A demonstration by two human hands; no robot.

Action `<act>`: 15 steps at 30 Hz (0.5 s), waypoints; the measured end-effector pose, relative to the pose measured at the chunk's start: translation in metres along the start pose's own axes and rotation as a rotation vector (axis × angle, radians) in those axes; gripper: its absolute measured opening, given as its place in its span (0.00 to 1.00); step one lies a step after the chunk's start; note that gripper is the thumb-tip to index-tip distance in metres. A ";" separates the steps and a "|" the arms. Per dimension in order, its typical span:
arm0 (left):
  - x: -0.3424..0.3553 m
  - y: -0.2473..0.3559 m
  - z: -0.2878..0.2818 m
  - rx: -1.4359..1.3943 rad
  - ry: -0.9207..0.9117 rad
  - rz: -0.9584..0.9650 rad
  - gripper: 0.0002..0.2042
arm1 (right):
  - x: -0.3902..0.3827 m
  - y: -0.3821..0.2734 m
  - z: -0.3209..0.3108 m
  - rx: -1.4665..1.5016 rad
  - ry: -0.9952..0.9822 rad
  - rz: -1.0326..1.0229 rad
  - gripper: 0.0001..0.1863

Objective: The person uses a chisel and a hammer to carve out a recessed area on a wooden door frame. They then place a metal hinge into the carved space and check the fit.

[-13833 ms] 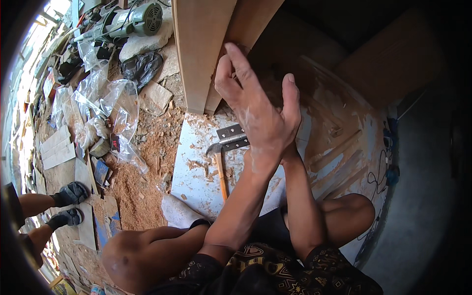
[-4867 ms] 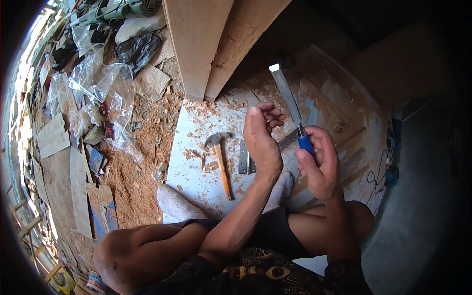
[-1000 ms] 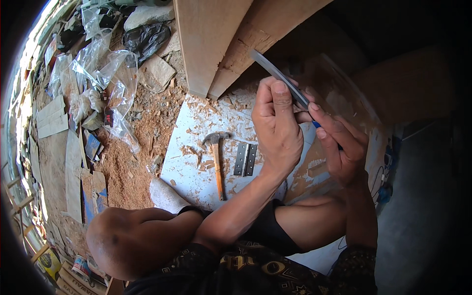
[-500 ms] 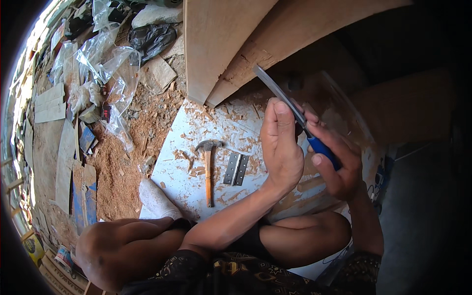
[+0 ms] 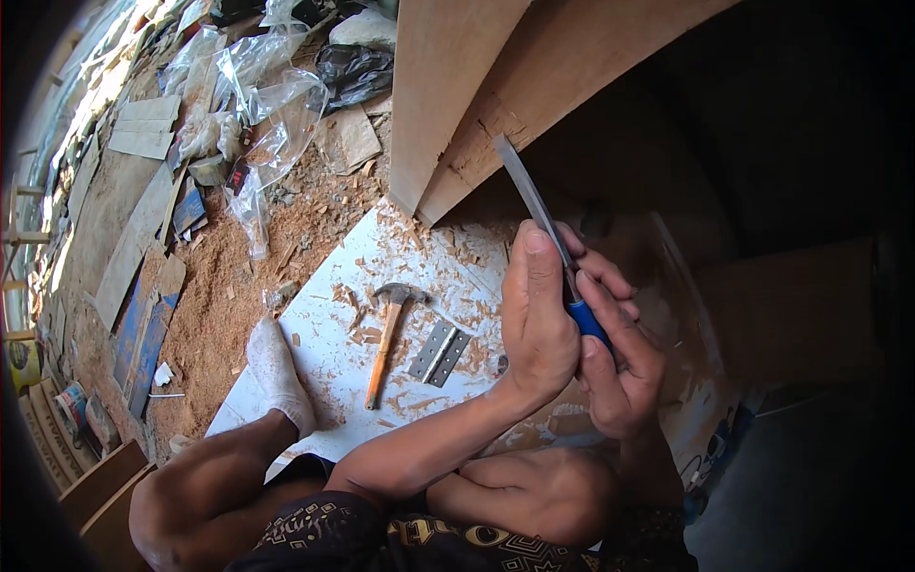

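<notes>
My left hand wraps round the flat steel blade of a chisel, while my right hand grips its blue handle. The blade slants up-left, its tip over a wooden board with a chipped, cut patch; whether they touch I cannot tell. Below, on a white sheet strewn with shavings, lie a claw hammer with an orange wooden handle and a metal hinge.
Crumpled clear plastic, a black bag, scrap boards and sawdust lie to the left. My socked foot rests at the sheet's left edge. A dark interior with wood panels fills the right.
Both hands and the chisel sit somewhat lower in view than a second ago, with the blade steeper. The view has turned, and my left foot appears farther up and left.
</notes>
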State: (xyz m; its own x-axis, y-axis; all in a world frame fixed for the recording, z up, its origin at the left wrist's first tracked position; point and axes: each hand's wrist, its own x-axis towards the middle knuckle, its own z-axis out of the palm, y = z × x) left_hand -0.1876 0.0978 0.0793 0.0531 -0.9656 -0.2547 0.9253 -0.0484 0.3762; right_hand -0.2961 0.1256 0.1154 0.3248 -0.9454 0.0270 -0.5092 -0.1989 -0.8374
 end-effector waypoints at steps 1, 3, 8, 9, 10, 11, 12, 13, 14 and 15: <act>0.000 -0.004 -0.001 0.048 0.006 0.047 0.22 | 0.002 0.006 -0.001 -0.039 0.006 -0.091 0.23; 0.001 -0.011 -0.005 0.143 0.016 0.137 0.21 | 0.007 0.011 -0.001 -0.136 0.014 -0.238 0.23; 0.000 -0.012 -0.012 0.139 0.037 0.130 0.20 | 0.006 0.014 0.014 -0.089 0.069 -0.242 0.22; 0.000 -0.015 -0.014 0.135 0.046 0.126 0.20 | 0.005 0.015 0.014 -0.076 0.071 -0.229 0.22; 0.000 -0.016 -0.014 0.146 0.056 0.135 0.20 | 0.005 0.016 0.014 -0.079 0.060 -0.220 0.22; 0.001 -0.016 -0.014 0.157 0.066 0.144 0.20 | 0.005 0.017 0.013 -0.082 0.049 -0.210 0.22; 0.004 -0.015 -0.012 0.171 0.065 0.159 0.20 | 0.008 0.016 0.013 -0.086 0.045 -0.211 0.22; 0.005 -0.015 -0.012 0.163 0.061 0.165 0.20 | 0.009 0.016 0.012 -0.091 0.048 -0.224 0.22; 0.003 -0.015 -0.011 0.156 0.057 0.171 0.20 | 0.008 0.015 0.013 -0.095 0.052 -0.238 0.22; 0.002 -0.017 -0.012 0.147 0.059 0.170 0.20 | 0.007 0.014 0.013 -0.100 0.051 -0.243 0.22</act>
State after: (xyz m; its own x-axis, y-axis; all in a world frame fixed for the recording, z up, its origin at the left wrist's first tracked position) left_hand -0.1984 0.0999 0.0622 0.2296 -0.9465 -0.2268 0.8369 0.0730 0.5425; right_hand -0.2911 0.1192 0.0966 0.4076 -0.8782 0.2502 -0.4982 -0.4435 -0.7451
